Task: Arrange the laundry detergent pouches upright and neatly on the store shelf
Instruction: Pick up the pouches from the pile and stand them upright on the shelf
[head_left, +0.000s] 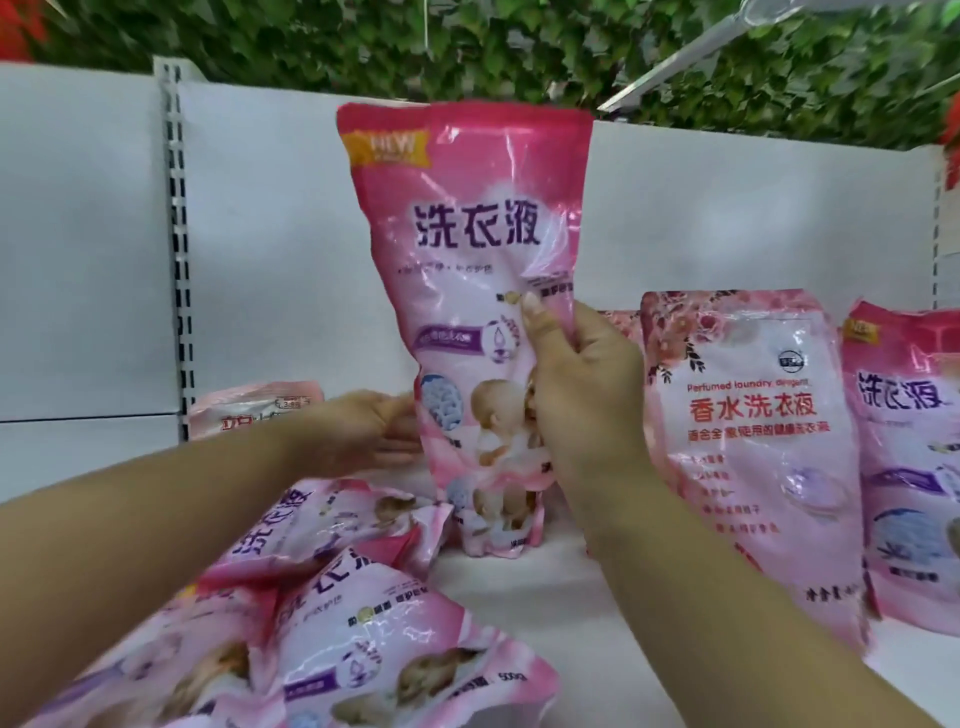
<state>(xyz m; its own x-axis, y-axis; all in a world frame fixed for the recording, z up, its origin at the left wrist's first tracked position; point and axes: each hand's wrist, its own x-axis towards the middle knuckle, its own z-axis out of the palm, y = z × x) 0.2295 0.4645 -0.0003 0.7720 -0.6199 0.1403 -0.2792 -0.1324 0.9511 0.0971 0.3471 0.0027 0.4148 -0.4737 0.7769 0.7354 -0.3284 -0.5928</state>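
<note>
A tall pink detergent pouch (467, 249) stands upright in the middle of the white shelf (545, 597). My right hand (576, 395) grips its right edge, thumb on the front. My left hand (374, 431) touches its lower left side with straight fingers. To the right, a pale pink perfumed detergent pouch (753, 452) stands upright, and another pink pouch (914, 457) stands at the frame's right edge. Several pink pouches (332, 639) lie flat in a heap at the lower left. One more pouch (254, 410) lies behind my left forearm.
The white back panel (727, 218) rises behind the shelf, with a slotted upright post (179, 249) at the left. Green foliage (467, 47) hangs above. Bare shelf surface shows between the heap and the standing pouches.
</note>
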